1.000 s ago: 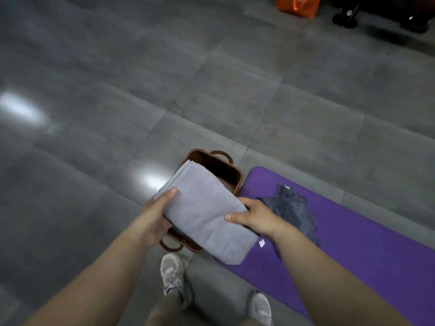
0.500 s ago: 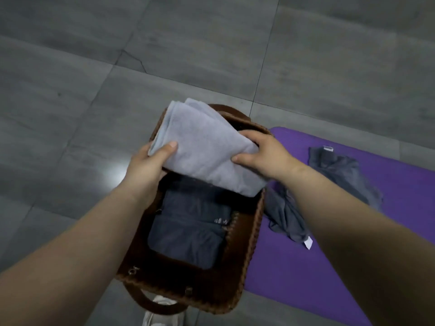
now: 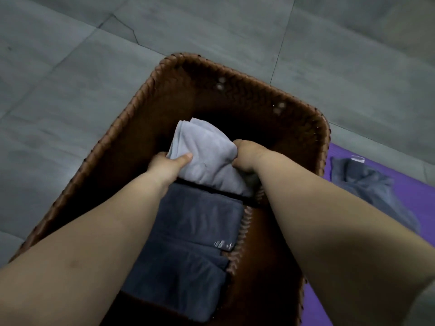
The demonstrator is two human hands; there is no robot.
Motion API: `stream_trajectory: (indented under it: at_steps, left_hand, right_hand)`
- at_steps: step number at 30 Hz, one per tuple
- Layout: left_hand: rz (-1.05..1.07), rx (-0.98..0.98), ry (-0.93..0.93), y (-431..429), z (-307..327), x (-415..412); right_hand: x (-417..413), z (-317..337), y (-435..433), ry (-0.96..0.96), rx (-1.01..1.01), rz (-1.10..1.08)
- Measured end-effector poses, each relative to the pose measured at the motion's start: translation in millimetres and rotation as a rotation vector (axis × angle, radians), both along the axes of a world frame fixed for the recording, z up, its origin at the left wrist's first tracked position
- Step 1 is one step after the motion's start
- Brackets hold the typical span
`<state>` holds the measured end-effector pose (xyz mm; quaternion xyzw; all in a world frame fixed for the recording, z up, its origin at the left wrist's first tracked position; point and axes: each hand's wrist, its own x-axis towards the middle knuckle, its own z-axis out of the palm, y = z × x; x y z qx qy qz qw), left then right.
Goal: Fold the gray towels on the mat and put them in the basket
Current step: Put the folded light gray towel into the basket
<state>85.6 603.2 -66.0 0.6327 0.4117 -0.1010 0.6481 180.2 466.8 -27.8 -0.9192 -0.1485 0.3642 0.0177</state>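
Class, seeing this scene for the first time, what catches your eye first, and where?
The pale gray folded towel at centre, gripped by the left hand and right hand inside the brown woven basket. Nearer the camera, dark folded towels lie in the basket. At right, a crumpled dark towel sits on the purple mat.

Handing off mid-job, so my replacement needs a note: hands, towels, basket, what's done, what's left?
Left hand and right hand: both grip the light gray folded towel, low inside the basket, not yet released.
Done: dark gray folded towels lie in the basket's near end.
Left: set this towel down and let go, then fold the crumpled dark gray towel on the purple mat and put it in.
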Motion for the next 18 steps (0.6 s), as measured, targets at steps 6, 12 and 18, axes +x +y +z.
stream_trajectory:
  at_steps: [6, 12, 18]
  left_hand:
    - [-0.094, 0.124, 0.089, 3, -18, -11]
    - [-0.176, 0.366, 0.097, -5, -15, 10]
    - [-0.822, 0.976, 0.05, -14, -20, -2]
  right_hand:
    - [-5, -26, 12, 0.029, -0.103, 0.014]
    - [-2, -30, 3, 0.028, -0.112, -0.119]
    - [-35, -28, 6, -0.424, -0.066, -0.187]
